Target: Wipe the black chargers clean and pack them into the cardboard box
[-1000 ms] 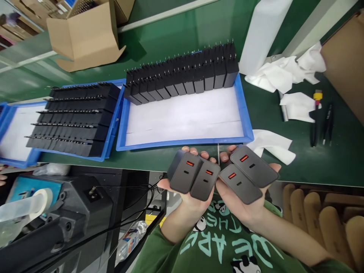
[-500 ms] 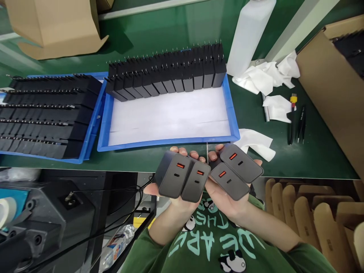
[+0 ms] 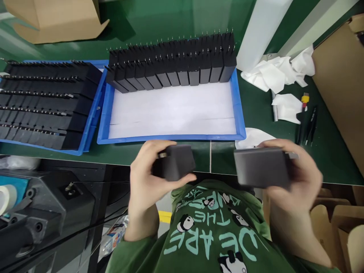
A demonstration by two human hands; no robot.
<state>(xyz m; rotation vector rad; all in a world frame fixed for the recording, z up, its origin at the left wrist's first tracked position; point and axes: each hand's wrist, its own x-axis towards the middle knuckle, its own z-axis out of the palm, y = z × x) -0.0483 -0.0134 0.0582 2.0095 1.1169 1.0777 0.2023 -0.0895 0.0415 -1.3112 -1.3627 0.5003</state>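
Note:
My left hand (image 3: 143, 178) is wrapped around black plug-in chargers (image 3: 182, 163), thumb below and fingers above; a metal pin shows near the fingertips. In my right hand (image 3: 305, 180) are more dark chargers (image 3: 260, 167), held side-on and blurred by motion. How many each hand holds now is hard to make out, and their port faces are turned out of sight. Both hands are in front of a blue tray (image 3: 170, 138) lined with white. Along its far side stand two rows of black chargers (image 3: 182, 77), prongs up.
Another blue tray (image 3: 92, 127), packed with rows of chargers, stands at the left. White wipes (image 3: 278, 72), a yellow-ended cable (image 3: 305, 99) and black tweezers (image 3: 312, 125) lie at the right, beside a cardboard box (image 3: 341, 87). An opened carton (image 3: 65, 19) is at the back left.
My hands have moved apart, the right one farther to the right. The chargers have turned over, so their orange and dark ports no longer show. The view has shifted slightly.

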